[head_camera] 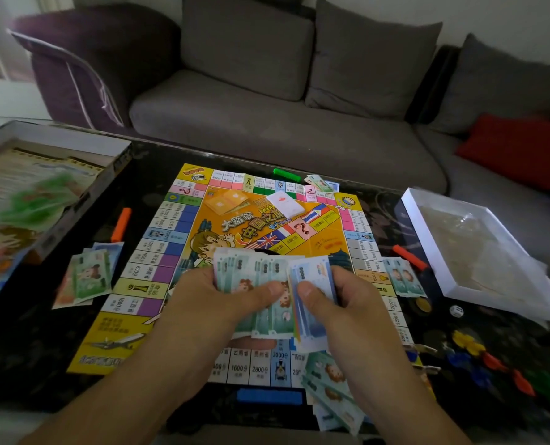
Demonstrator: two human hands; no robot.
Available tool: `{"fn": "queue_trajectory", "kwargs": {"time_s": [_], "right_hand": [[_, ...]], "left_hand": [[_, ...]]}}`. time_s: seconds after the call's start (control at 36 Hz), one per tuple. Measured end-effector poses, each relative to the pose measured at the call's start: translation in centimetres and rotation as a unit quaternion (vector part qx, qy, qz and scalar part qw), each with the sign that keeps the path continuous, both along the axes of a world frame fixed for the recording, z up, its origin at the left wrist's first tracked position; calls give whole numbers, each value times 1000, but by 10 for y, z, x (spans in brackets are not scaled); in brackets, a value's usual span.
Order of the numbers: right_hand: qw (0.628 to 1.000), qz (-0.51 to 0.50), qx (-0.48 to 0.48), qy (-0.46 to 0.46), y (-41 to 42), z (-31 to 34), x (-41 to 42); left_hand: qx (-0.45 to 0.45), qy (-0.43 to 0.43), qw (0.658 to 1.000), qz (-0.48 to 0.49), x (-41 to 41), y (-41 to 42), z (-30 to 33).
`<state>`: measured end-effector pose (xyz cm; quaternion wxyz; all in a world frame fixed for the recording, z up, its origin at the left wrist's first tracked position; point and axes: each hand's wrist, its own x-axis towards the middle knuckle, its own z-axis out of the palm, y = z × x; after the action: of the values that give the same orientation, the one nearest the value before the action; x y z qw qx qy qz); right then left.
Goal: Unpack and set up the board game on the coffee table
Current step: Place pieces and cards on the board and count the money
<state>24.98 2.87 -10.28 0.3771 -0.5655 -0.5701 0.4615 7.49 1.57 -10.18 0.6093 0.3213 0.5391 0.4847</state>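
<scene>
The yellow game board (pixel 203 226) lies unfolded in the middle of the dark coffee table (pixel 26 348). Above its near edge my left hand (pixel 222 300) holds a fan of green play-money notes (pixel 251 271), thumb pressed on top. My right hand (pixel 341 303) grips a blue-white bundle of notes (pixel 312 274) right beside the fan. Small money piles lie on the left (pixel 87 281), right (pixel 405 277), far (pixel 320 184) and near (pixel 331 387) sides of the board. A white card deck (pixel 283 202) sits on the board's centre.
The open game box (pixel 52 194) with printed sheets stands at the left, the white box tray (pixel 479 248) at the right. Orange (pixel 121 224), green (pixel 286 174), red-orange (pixel 410 256) and blue (pixel 270 396) bars flank the board. A die (pixel 456 311) and coloured tokens (pixel 488 361) lie right. A grey sofa is behind.
</scene>
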Motion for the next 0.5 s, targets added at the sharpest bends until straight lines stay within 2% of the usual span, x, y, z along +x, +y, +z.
{"fn": "queue_trajectory", "kwargs": {"time_s": [0.19, 0.33, 0.5], "right_hand": [[1000, -5, 8, -9, -2, 0, -4], [999, 16, -27, 8, -7, 5, -5], [998, -26, -25, -51, 3, 11, 0]], "left_hand": [[3, -19, 1000, 7, 1, -1, 0], [8, -46, 998, 36, 1, -3, 4], [-31, -65, 997, 36, 0, 0, 5]]}}
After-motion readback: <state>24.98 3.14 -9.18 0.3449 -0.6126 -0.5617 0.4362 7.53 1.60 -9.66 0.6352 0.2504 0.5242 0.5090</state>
